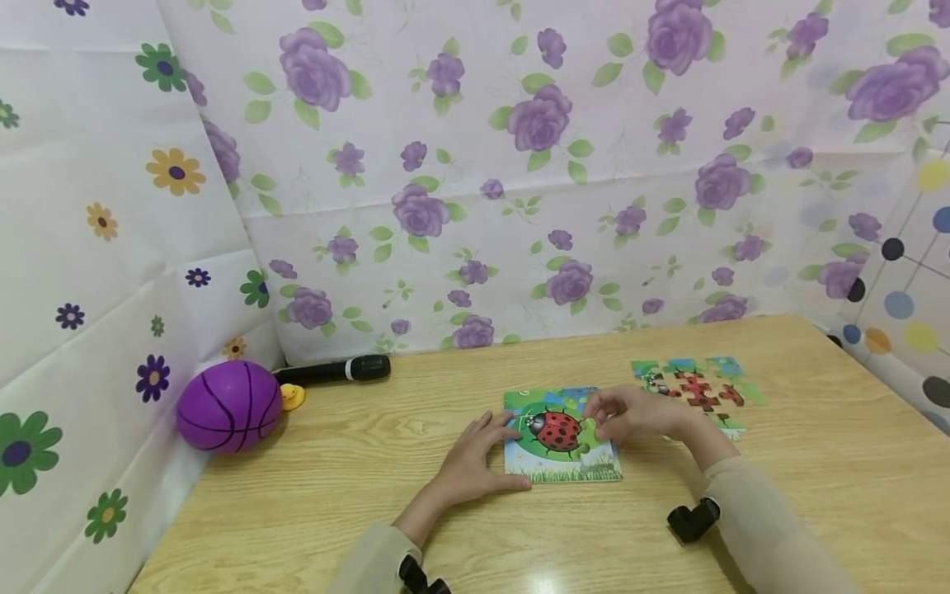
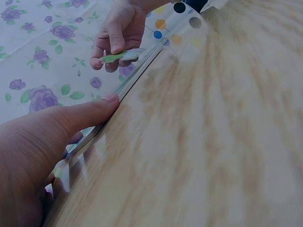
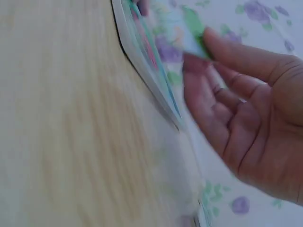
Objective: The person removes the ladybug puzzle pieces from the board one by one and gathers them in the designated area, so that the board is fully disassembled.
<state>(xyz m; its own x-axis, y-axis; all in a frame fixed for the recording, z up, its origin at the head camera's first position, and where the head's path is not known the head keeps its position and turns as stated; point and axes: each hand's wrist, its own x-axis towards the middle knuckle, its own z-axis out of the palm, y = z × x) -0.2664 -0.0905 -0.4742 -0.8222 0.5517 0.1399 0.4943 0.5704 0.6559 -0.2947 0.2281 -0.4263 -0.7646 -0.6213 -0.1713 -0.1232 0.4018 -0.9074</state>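
A ladybug jigsaw puzzle (image 1: pixel 558 432) lies flat on the wooden table, its green, red and white picture mostly filled in. My left hand (image 1: pixel 475 466) rests at its left side with fingers spread onto the surface, and the thumb (image 2: pixel 90 113) lies along the near edge. Over the puzzle's right side, my right hand (image 1: pixel 631 414) pinches a puzzle piece (image 2: pixel 122 56) between thumb and fingers. That green and whitish piece is tilted and held just above the board in the left wrist view; the right wrist view blurs it.
Several loose puzzle pieces (image 1: pixel 698 389) lie on the table beyond the right hand. At the far left are a purple ball (image 1: pixel 230 407), a small yellow duck (image 1: pixel 293 398) and a black microphone (image 1: pixel 337 370). Flowered cloth (image 1: pixel 490 272) hangs behind the table.
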